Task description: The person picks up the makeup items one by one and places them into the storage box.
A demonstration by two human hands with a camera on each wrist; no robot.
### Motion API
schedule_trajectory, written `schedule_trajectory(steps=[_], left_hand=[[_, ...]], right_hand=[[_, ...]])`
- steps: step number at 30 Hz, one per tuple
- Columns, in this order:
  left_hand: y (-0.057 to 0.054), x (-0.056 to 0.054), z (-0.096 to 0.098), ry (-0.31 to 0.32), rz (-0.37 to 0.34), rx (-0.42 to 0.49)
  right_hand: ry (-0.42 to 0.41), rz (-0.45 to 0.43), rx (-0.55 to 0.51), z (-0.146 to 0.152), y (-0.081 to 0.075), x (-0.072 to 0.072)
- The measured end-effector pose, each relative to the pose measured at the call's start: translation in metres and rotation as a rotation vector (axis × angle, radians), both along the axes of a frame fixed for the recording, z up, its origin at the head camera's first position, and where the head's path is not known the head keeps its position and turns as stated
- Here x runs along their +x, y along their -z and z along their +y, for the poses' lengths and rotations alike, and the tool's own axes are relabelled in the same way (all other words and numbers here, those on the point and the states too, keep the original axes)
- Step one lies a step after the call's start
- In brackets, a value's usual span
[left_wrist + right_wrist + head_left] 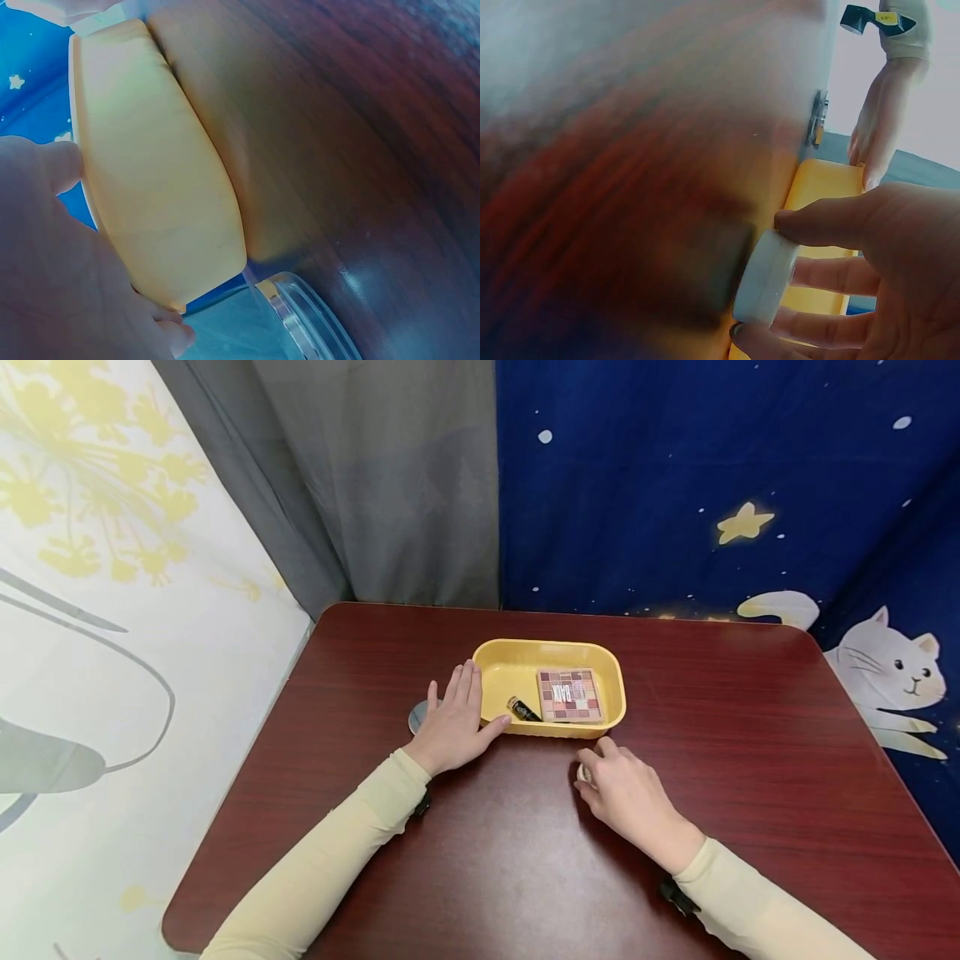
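Note:
My left hand (452,728) rests with straight fingers against the left end of a yellow plastic tray (517,651), its thumb at the front rim. Just in front of the tray's right corner, my right hand (630,795) pinches a small white round container (766,279) between thumb and fingers, low over the table. Inside the tray lie a square palette with a chequered lid (570,695) and a small black tube (523,709). A round grey-topped container (417,718) sits beside the left hand, partly hidden by it.
The tray stands on a dark red wooden table (510,860) with rounded corners. Grey and blue curtains (637,485) hang behind its far edge, and a patterned white wall (150,693) is at the left.

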State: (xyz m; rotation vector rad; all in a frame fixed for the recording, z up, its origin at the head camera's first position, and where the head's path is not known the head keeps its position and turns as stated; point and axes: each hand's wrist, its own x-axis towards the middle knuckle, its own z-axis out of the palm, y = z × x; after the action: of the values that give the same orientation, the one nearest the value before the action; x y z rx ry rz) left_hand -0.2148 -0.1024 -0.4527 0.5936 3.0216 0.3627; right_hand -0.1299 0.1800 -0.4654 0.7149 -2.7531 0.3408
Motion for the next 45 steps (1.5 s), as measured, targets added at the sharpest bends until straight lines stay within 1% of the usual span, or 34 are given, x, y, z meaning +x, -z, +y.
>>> schedule_trajectory(steps=[8,13,16,23,29,33,35,39,42,45], left_hand=[[0.002,0.0,0.0,-0.005,0.004,-0.009],[0.003,0.0,0.001,-0.003,0.003,-0.001],[0.003,0.0,0.001,-0.004,-0.002,-0.003],[0.002,0.002,0.002,-0.009,0.0,0.003],[0.002,0.002,0.002,-0.001,0.002,0.007],[0.001,0.001,0.001,-0.001,0.009,0.002],[0.0,0.001,0.001,-0.001,0.011,-0.003],[0.0,0.0,0.0,0.006,0.009,-0.002],[0.001,-0.001,-0.001,0.015,0.007,-0.001],[0.001,-0.002,-0.003,0.019,-0.002,0.0]], right_hand=[[-0.046,-0.03,-0.063,-0.006,-0.011,0.001],[-0.068,-0.052,-0.101,-0.011,-0.022,-0.001],[-0.08,-0.072,-0.133,-0.013,-0.03,-0.004],[-0.066,-0.145,-0.17,-0.017,-0.05,-0.016],[-0.103,-0.21,-0.228,-0.021,-0.064,-0.035],[-0.121,-0.251,-0.266,-0.027,-0.074,-0.051],[-0.14,-0.257,-0.279,-0.031,-0.078,-0.061],[-0.153,-0.276,-0.279,-0.038,-0.079,-0.079],[-0.142,-0.3,-0.27,-0.044,-0.079,-0.09],[-0.15,-0.316,-0.259,-0.049,-0.077,-0.1]])
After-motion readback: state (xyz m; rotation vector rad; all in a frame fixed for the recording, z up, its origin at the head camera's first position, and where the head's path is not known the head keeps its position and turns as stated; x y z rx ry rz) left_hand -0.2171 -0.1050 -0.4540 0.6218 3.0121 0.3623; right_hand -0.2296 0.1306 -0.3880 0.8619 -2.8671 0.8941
